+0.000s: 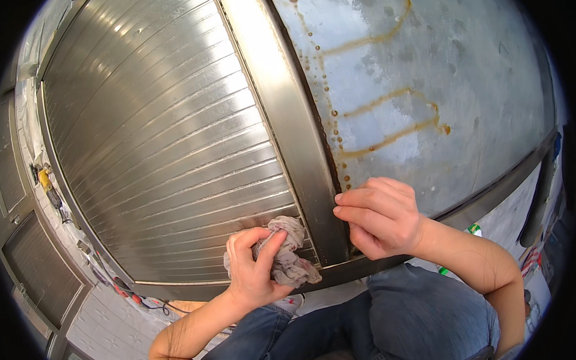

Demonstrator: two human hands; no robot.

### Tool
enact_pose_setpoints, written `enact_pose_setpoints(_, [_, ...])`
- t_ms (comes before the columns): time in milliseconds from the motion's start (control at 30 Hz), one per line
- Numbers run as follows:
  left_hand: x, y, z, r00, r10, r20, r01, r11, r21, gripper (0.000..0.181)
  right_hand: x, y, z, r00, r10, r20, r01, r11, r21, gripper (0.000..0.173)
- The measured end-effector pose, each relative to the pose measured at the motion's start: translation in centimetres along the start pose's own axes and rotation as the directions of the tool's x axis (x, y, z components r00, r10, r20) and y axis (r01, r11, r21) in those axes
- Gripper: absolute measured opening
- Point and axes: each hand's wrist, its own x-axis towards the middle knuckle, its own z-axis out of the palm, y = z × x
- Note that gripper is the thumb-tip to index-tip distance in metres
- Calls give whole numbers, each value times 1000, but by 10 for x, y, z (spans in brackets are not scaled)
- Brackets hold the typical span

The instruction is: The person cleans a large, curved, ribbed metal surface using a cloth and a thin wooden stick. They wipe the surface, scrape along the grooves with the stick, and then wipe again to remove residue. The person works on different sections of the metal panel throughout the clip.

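Note:
A crumpled, stained grey cloth (pixel 293 260) is gripped in my left hand (pixel 248 267), against the lower corner of a ribbed metal panel (pixel 172 136). My right hand (pixel 384 219) has its fingers drawn together at the right edge of a smooth metal frame bar (pixel 285 89), near its lower end. Whether something small is pinched between those fingertips is hidden. Right of the bar lies a flat grey sheet (pixel 480 87), marked with brown streaks (pixel 393 137) and a row of brown spots along the bar.
A dark metal rail (pixel 497 180) borders the sheet's near side, close to my jeans-clad legs (pixel 425 308). Beyond the panel's left edge lies a yellow-and-black power tool (pixel 49 188). Cables and red items (pixel 125 291) sit by the lower left corner, above patterned white tiles (pixel 107 324).

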Motion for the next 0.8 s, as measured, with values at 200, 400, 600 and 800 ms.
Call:
enact_pose_setpoints(200, [2, 8, 1, 1000, 5, -6, -5, 1000, -10, 75, 4, -6, -1, 994, -28, 110, 28, 1000, -5, 32])
enact_pose_setpoints(400, [6, 11, 2, 999, 7, 34, -9, 999, 41, 81, 10, -11, 6, 989, -8, 149, 18, 998, -67, 35])
enact_pose_setpoints(600, [8, 16, -20, 981, 52, 189, -60, 997, 38, 75, 12, -9, 7, 982, -2, 190, 18, 996, -84, 32])
enact_pose_setpoints(800, [-54, -17, -77, 990, 105, 98, -116, 987, 112, 48, 26, -26, 28, 954, 155, 255, -103, 973, -208, 25])
